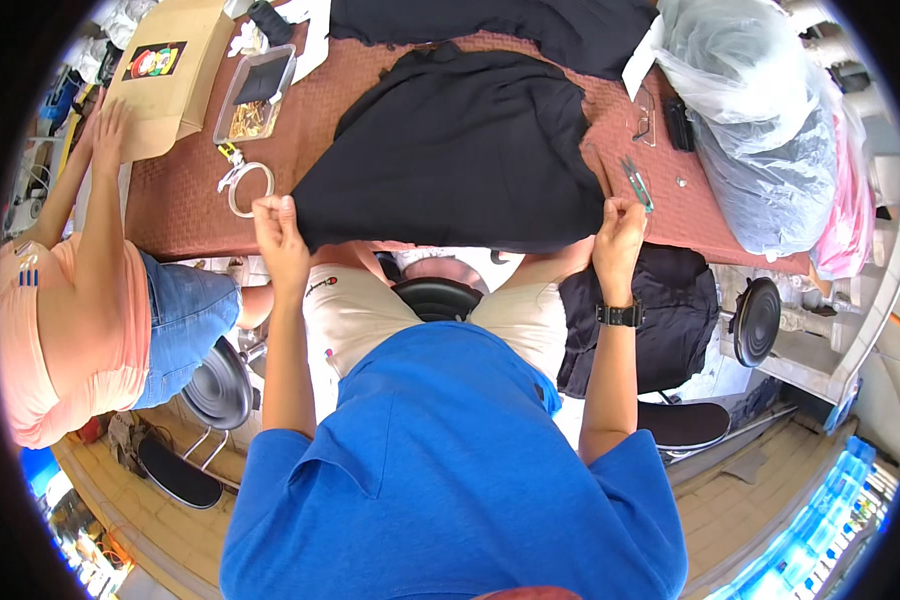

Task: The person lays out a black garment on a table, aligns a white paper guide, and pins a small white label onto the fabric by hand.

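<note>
A black cloth (460, 160) lies spread over the near middle of a reddish-brown table (185, 205), between the two hands. The left hand (282, 242), thumb closed against fingers, pinches the cloth's near left corner; the right hand (620, 240), likewise closed, holds its right side by the near corner. The cloth's near border spans the gap between the hands along the table's near edge, while its body extends beyond them toward the far edge, where a second black cloth (500, 22) lies. A white ring (233, 192) rests just beside the left hand; green-handled snips (636, 185) lie just beyond the right. A filled plastic bag (765, 130) occupies the table's right end.
</note>
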Demonstrator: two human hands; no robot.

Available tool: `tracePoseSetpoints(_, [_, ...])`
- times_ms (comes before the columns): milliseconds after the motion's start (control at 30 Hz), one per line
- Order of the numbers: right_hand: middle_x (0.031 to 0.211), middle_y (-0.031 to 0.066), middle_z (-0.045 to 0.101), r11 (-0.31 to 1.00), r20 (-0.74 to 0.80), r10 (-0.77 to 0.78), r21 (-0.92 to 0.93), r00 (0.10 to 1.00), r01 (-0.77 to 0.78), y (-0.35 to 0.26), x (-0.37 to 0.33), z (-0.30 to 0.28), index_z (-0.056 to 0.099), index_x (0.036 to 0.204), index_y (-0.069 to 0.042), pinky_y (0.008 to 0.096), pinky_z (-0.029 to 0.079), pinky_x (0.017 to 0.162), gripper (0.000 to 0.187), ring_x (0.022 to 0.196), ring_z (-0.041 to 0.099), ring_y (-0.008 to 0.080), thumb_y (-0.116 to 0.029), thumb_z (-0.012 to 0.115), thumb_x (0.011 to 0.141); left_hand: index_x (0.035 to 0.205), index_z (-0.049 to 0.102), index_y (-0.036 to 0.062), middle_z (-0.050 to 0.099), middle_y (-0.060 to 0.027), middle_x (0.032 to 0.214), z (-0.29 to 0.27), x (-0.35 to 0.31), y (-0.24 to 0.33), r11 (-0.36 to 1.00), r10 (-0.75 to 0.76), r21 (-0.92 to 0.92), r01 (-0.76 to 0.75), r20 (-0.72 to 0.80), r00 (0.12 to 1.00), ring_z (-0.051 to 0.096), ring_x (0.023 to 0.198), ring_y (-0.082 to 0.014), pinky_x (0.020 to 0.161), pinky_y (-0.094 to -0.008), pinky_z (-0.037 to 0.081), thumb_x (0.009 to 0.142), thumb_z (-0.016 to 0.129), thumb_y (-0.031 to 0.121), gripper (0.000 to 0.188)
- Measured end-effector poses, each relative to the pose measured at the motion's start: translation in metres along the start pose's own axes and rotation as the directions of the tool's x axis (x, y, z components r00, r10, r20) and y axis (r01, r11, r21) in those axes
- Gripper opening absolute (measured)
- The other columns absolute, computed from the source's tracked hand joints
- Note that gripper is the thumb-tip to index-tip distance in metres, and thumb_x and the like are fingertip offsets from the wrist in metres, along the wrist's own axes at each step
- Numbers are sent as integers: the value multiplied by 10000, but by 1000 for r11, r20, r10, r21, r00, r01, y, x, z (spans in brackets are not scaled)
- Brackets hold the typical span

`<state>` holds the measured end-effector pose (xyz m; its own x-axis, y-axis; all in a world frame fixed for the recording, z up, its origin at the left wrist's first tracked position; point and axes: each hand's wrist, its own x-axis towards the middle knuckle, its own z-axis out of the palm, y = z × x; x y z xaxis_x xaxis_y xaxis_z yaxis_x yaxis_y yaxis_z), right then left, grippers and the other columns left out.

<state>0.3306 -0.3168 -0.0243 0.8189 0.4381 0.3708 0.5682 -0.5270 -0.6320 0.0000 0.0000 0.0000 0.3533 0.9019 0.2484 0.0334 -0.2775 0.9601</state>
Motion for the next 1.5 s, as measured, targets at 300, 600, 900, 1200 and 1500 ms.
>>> tracePoseSetpoints(300, [949,184,550,976,-13,-117,-186,993,112,-15,-3,18,625,1005,-4,488,433,826,117,893,517,393,-91,669,940,1010,506,70,557,34,823,-36,-14,-15,999,-36,9,37,-75,997,468,740,-21,684,-189,397,1063,575,111,96])
tracePoseSetpoints(600, [826,68,570,875,260,283,324,923,-360,-42,-21,-41,531,1023,28,295,462,694,138,755,531,134,-84,612,1029,1077,598,8,663,-21,950,-89,-34,19,977,-186,113,182,21,982,589,902,-47,850,-195,457,1052,573,65,67])
tracePoseSetpoints(900, [997,228,636,977,117,-208,-33,971,213,-52,33,-9,619,1022,31,510,470,826,277,925,597,422,-214,716,937,1122,680,21,654,-73,1026,-18,19,38,942,112,268,-202,316,942,662,900,-181,782,-284,517,935,694,49,189])
tracePoseSetpoints(1200, [1065,234,643,957,235,-61,-261,970,123,-62,148,136,653,1066,-30,515,521,923,348,1058,598,444,-316,743,890,1221,601,-14,673,-166,1097,131,171,-41,915,-321,367,166,414,852,720,744,-196,721,-329,586,931,766,250,425])
tracePoseSetpoints(1500, [1124,249,593,959,-82,-282,-65,956,277,-18,101,69,590,1174,-19,536,412,942,423,1096,530,450,-194,793,847,1212,641,16,606,-183,1179,85,125,-23,859,282,372,-353,233,931,643,1100,-319,949,-412,536,913,760,208,374])
